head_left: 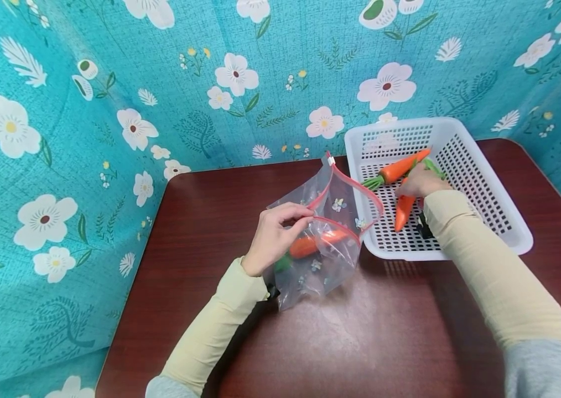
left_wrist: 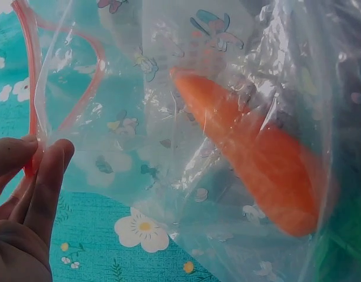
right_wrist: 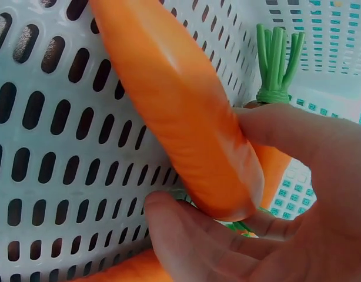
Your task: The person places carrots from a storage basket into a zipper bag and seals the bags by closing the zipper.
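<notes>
In the head view my left hand (head_left: 280, 232) pinches the red zip edge of a clear zip bag (head_left: 317, 282), whose mouth gapes toward the basket. Inside the bag lies an orange carrot (left_wrist: 245, 158) with green at its thick end. My right hand (head_left: 422, 181) reaches into a white plastic basket (head_left: 400, 254) and grips a carrot (right_wrist: 174, 100) near its thick end, thumb on one side and fingers on the other. Beside it in the basket lies another carrot (head_left: 402, 167) with green stems. More orange (right_wrist: 133, 270) shows low in the right wrist view.
The bag and basket stand on a dark red-brown table (head_left: 201, 221), the bag's mouth overlapping the basket's left rim in the head view. A turquoise flowered cloth (head_left: 280, 83) hangs behind the table and along its left side.
</notes>
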`<state>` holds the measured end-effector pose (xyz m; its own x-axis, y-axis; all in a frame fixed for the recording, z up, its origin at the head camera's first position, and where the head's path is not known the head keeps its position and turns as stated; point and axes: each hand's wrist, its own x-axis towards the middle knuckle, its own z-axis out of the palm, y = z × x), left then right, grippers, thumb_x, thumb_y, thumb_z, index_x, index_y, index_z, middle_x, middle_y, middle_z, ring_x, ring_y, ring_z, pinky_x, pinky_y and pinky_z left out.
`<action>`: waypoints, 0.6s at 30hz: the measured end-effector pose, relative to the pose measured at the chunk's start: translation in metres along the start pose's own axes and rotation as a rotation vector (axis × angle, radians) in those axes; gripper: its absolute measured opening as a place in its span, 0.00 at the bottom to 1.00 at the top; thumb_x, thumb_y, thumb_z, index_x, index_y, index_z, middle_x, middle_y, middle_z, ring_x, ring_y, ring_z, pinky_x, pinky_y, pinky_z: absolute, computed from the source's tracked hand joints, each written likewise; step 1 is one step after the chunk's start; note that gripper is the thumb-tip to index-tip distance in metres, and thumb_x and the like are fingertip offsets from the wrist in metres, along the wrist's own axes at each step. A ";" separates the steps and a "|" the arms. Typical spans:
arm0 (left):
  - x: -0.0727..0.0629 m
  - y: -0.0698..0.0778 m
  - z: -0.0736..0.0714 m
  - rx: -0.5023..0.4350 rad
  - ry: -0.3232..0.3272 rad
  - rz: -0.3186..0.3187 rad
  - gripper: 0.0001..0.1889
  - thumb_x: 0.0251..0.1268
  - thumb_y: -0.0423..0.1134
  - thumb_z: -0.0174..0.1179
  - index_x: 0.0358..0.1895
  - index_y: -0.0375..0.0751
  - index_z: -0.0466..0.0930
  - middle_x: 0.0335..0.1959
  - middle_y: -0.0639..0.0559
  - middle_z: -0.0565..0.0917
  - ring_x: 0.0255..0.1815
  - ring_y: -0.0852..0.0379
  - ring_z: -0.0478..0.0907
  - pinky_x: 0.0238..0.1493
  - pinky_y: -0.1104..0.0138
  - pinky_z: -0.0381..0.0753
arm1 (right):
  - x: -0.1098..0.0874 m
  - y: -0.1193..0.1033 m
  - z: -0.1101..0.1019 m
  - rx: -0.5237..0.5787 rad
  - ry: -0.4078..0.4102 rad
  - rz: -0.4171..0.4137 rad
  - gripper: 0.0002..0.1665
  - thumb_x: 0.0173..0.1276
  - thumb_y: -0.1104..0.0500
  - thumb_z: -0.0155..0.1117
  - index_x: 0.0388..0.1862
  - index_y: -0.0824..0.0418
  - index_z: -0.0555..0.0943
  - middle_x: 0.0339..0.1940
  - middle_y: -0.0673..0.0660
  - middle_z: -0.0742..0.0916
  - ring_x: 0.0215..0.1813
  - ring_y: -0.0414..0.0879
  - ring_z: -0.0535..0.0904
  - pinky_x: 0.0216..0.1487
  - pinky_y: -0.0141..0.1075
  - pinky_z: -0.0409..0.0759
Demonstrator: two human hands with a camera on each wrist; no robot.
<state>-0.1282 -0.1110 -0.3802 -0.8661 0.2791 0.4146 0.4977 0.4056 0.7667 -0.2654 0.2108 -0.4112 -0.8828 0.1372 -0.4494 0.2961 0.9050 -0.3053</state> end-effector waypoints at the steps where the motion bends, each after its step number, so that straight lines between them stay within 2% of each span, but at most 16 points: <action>1: 0.000 0.000 0.000 0.009 -0.005 0.001 0.09 0.57 0.33 0.68 0.42 0.41 0.88 0.40 0.50 0.88 0.39 0.62 0.84 0.43 0.72 0.84 | 0.000 -0.001 0.001 -0.004 0.002 0.007 0.50 0.64 0.50 0.61 0.68 0.78 0.47 0.49 0.76 0.73 0.47 0.65 0.74 0.48 0.55 0.76; 3: 0.000 0.000 0.000 0.019 -0.012 -0.003 0.10 0.56 0.34 0.69 0.42 0.40 0.88 0.41 0.50 0.87 0.40 0.61 0.83 0.43 0.72 0.84 | 0.001 -0.001 0.001 -0.009 0.000 0.018 0.52 0.64 0.49 0.61 0.70 0.78 0.45 0.52 0.77 0.73 0.51 0.67 0.73 0.54 0.58 0.72; 5: 0.000 0.000 0.001 0.016 -0.019 -0.007 0.11 0.55 0.34 0.70 0.42 0.38 0.88 0.41 0.50 0.87 0.41 0.60 0.83 0.42 0.72 0.84 | 0.001 0.000 0.001 -0.011 -0.002 0.019 0.54 0.64 0.49 0.61 0.71 0.78 0.43 0.53 0.78 0.72 0.51 0.67 0.73 0.54 0.58 0.72; 7: 0.001 0.001 0.001 0.008 -0.024 -0.008 0.11 0.54 0.34 0.70 0.42 0.37 0.88 0.41 0.50 0.87 0.42 0.60 0.83 0.42 0.72 0.84 | 0.002 0.001 0.001 0.001 -0.006 0.008 0.54 0.65 0.49 0.62 0.70 0.78 0.42 0.49 0.78 0.73 0.45 0.65 0.76 0.48 0.55 0.75; 9: 0.001 0.002 0.001 0.002 -0.027 -0.006 0.11 0.54 0.34 0.71 0.42 0.37 0.88 0.41 0.50 0.87 0.42 0.60 0.83 0.42 0.72 0.84 | 0.003 0.002 0.001 0.016 -0.013 -0.003 0.53 0.65 0.50 0.62 0.69 0.79 0.44 0.44 0.76 0.74 0.35 0.61 0.79 0.38 0.48 0.79; 12: 0.001 0.003 0.002 -0.007 -0.029 0.000 0.11 0.53 0.34 0.71 0.41 0.37 0.88 0.41 0.50 0.87 0.42 0.60 0.83 0.42 0.72 0.84 | 0.005 0.003 0.001 0.042 -0.019 -0.018 0.49 0.65 0.51 0.62 0.66 0.79 0.47 0.38 0.73 0.75 0.25 0.55 0.80 0.25 0.41 0.79; 14: 0.001 0.003 0.002 -0.008 -0.028 0.004 0.10 0.53 0.33 0.71 0.40 0.37 0.88 0.40 0.50 0.87 0.41 0.60 0.83 0.42 0.72 0.84 | 0.006 0.004 0.001 0.061 -0.029 -0.025 0.47 0.65 0.53 0.62 0.65 0.79 0.47 0.38 0.72 0.75 0.26 0.55 0.81 0.24 0.39 0.80; 18: 0.000 0.003 0.003 -0.002 -0.028 0.012 0.08 0.54 0.32 0.71 0.39 0.39 0.88 0.40 0.50 0.87 0.41 0.60 0.83 0.42 0.73 0.84 | 0.005 0.006 0.000 0.063 -0.042 -0.049 0.50 0.65 0.53 0.60 0.66 0.81 0.43 0.41 0.74 0.75 0.33 0.59 0.81 0.28 0.41 0.82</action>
<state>-0.1267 -0.1075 -0.3792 -0.8585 0.3080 0.4100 0.5080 0.4004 0.7627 -0.2685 0.2171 -0.4152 -0.8810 0.0754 -0.4671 0.2768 0.8827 -0.3797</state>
